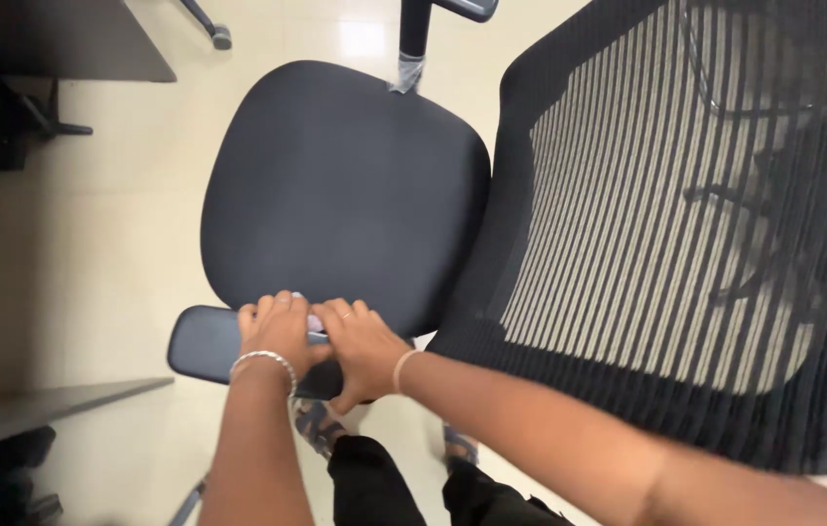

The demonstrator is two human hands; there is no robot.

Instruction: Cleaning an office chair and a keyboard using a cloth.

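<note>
Left hand (277,331): grip curled over the black padded armrest (204,343), lower centre of frame.
Right hand (366,349): grip pressing the same armrest (beside the black cushioned seat (335,185)).
Progress: armrest apparently mid-fitting; black mesh backrest (647,224) at right.

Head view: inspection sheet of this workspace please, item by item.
Surface: pale tiled floor, glossy.
Job's things: black office chair seen from above; seat cushion, mesh backrest, near armrest.
Clutter: nothing seen.
Grippers: left hand and right hand both rest on the near armrest, side by side; a small pale item shows between them, too hidden to identify.
Cables: nothing seen.
Surroundings: dark desk at upper left, grey shelf edge at lower left, the person's sandalled feet below.
</note>
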